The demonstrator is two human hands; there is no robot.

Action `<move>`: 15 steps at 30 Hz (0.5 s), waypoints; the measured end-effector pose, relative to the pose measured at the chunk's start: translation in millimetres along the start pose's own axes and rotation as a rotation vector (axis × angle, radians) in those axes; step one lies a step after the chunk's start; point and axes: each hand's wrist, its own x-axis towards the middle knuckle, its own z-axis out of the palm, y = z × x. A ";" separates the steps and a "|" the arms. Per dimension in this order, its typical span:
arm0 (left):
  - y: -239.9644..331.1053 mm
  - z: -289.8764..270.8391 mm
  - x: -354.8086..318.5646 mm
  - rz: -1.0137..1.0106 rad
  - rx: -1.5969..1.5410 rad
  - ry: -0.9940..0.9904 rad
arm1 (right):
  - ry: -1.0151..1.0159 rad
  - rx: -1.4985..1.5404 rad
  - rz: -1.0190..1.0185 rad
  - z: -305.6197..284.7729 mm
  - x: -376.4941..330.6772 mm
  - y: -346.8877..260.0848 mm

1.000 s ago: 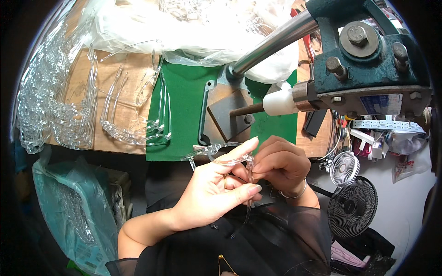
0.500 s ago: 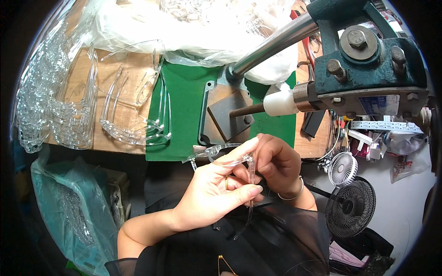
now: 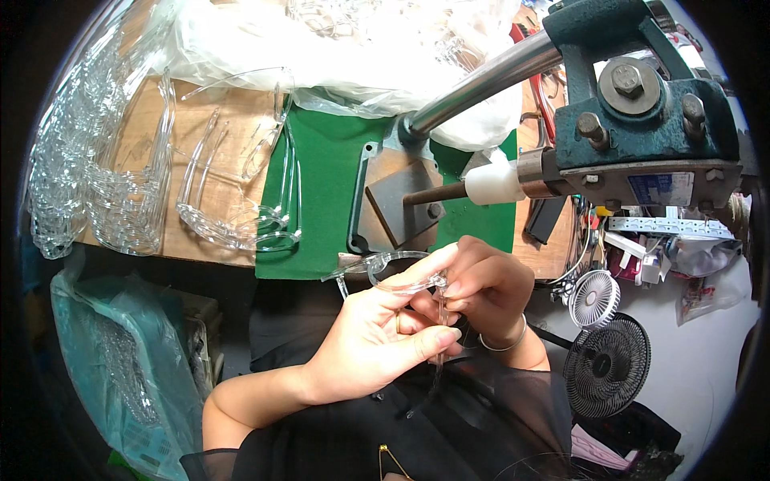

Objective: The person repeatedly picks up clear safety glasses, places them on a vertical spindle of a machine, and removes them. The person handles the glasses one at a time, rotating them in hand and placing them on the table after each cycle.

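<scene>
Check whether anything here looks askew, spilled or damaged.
The dark square metal plate sits turned out of line with the teal-edged metal base. Loose clear plastic glasses frames overlap untidily beside closely nested rows of clear frames. Nothing looks spilled. I can't tell whether the transparent glasses frame in the left hand is damaged.

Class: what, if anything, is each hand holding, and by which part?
Left hand: a clear plastic eyeglass frame, by its front and one temple arm. Right hand: at its hinge, grip unclear.
</scene>
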 end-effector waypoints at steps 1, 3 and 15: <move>0.6 0.6 0.0 0.003 0.011 0.003 | -0.006 0.036 0.037 -0.3 0.2 -1.2; 1.7 0.6 -0.3 -0.023 -0.030 0.001 | 0.029 0.082 0.039 2.4 -4.8 2.6; 19.2 28.8 67.2 0.286 0.071 0.048 | 0.908 -0.107 -0.705 -92.9 46.0 -71.4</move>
